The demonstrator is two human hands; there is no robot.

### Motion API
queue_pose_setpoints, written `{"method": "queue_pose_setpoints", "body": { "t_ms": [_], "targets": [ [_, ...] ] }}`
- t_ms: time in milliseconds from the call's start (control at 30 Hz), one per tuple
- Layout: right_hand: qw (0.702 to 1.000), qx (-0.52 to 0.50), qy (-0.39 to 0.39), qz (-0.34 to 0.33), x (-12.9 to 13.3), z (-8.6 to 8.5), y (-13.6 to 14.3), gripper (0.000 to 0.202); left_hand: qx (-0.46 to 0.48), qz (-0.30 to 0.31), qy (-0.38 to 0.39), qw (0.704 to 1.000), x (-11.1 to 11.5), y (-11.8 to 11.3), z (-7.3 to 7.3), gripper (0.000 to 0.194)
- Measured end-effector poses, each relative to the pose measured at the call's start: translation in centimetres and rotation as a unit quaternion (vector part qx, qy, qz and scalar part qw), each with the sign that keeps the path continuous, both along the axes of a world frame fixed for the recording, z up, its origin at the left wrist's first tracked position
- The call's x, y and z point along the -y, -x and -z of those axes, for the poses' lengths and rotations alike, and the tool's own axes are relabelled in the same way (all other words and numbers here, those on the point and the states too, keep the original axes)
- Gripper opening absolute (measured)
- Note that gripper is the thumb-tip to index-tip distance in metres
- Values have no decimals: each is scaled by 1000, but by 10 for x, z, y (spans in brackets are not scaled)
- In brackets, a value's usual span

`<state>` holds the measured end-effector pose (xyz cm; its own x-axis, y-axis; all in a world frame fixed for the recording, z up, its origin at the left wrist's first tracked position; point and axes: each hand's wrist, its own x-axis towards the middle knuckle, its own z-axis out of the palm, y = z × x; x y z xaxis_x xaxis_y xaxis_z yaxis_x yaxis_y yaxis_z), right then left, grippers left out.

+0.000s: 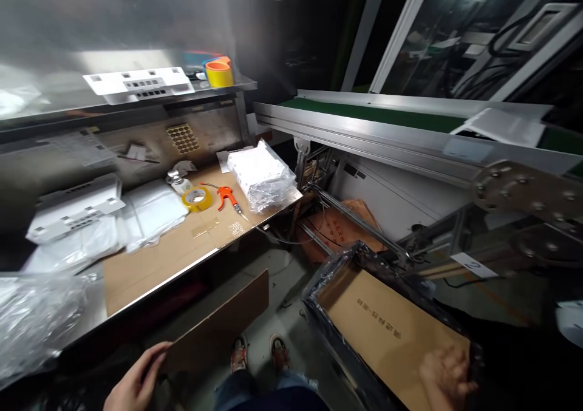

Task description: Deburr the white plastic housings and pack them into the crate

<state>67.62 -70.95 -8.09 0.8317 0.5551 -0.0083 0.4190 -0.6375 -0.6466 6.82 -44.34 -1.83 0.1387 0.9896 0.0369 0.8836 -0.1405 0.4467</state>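
My left hand (139, 377) is closed on the edge of a brown cardboard sheet (223, 323), which stands out to the right over the floor, below the bench edge. My right hand (446, 371) is over the near right end of a printed cardboard piece (378, 332). Motion smears its fingers, so whether they grip the cardboard cannot be made out. The printed cardboard lies inside an open container lined with dark plastic (325, 277), low at my right.
On the workbench (168, 265) are an orange air blow gun (226, 197), a yellow tape roll (197, 199), bagged white parts (262, 171) and a white housing (77, 207). A shelf above holds a white panel (141, 84). A green conveyor (378, 112) runs at right.
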Motion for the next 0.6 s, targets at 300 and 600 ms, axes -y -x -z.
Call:
{"method": "queue_pose_setpoints", "body": {
  "t_ms": [300, 600],
  "targets": [
    [855, 26, -106, -507, -193, -34, 155, 40, 81, 8, 74, 994, 31, -45, -35, 30],
    [666, -20, -14, -745, -250, -60, 199, 46, 200, -42, 110, 973, 61, -38, -52, 22]
  ]
}}
